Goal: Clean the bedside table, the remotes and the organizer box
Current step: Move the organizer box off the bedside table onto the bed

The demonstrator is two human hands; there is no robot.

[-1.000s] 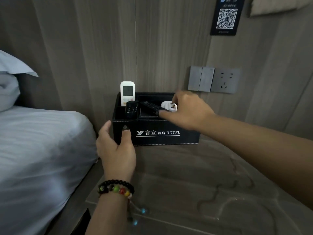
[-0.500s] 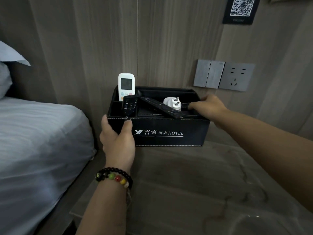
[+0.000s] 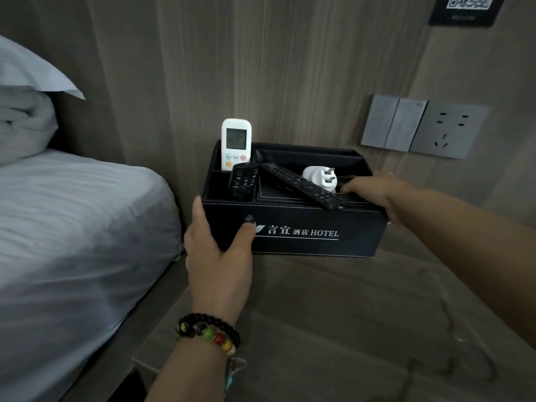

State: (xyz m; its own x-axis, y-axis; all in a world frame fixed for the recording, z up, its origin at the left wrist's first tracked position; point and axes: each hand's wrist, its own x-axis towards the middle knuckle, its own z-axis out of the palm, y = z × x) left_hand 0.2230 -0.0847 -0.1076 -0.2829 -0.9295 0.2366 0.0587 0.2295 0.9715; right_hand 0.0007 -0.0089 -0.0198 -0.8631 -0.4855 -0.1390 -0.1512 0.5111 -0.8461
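The fingers of the left hand (image 3: 219, 250) are hidden behind the organizer box (image 3: 319, 227) at its nine o'clock end. The lower half of the white remote (image 3: 236, 143) is concealed inside a compartment. The QR sign (image 3: 465, 10) at one o'clock is cut off by the top edge.

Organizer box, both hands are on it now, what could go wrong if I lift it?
The long black remote lies slanted across the organizer box, its end over the front rim; a tilt could slide it off. The white remote stands upright and may topple. The right hand only grips the far end, so the box might tip.
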